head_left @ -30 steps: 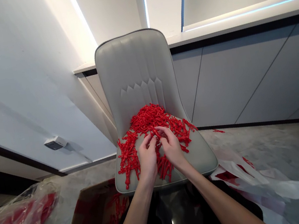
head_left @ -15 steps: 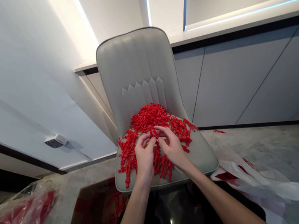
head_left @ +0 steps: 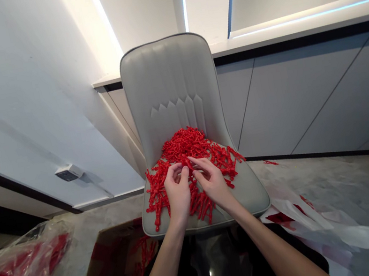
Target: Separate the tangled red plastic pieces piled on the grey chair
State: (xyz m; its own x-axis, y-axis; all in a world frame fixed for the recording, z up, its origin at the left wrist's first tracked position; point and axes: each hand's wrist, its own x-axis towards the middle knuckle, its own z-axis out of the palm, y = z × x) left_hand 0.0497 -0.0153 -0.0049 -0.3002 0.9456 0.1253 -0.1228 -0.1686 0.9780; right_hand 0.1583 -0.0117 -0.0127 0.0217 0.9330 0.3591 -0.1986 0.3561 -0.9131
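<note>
While the left hand (head_left: 178,192) narrowly pinches a red piece (head_left: 186,162), the right hand (head_left: 213,183), its grip slightly parted, touches it

Chair back (head_left: 169,74): upright barrier, far side. Red pile (head_left: 185,141): heaped at its foot, blocking low passage across the far seat; open air above. Left hand (head_left: 178,189), right hand (head_left: 212,181): close together mid-seat, the narrow gap partly filled by a red piece (head_left: 186,162). Seat (head_left: 247,198): bare, passable patch, near right. Cardboard box (head_left: 99,253): wall obstructing floor level, near left.
</note>
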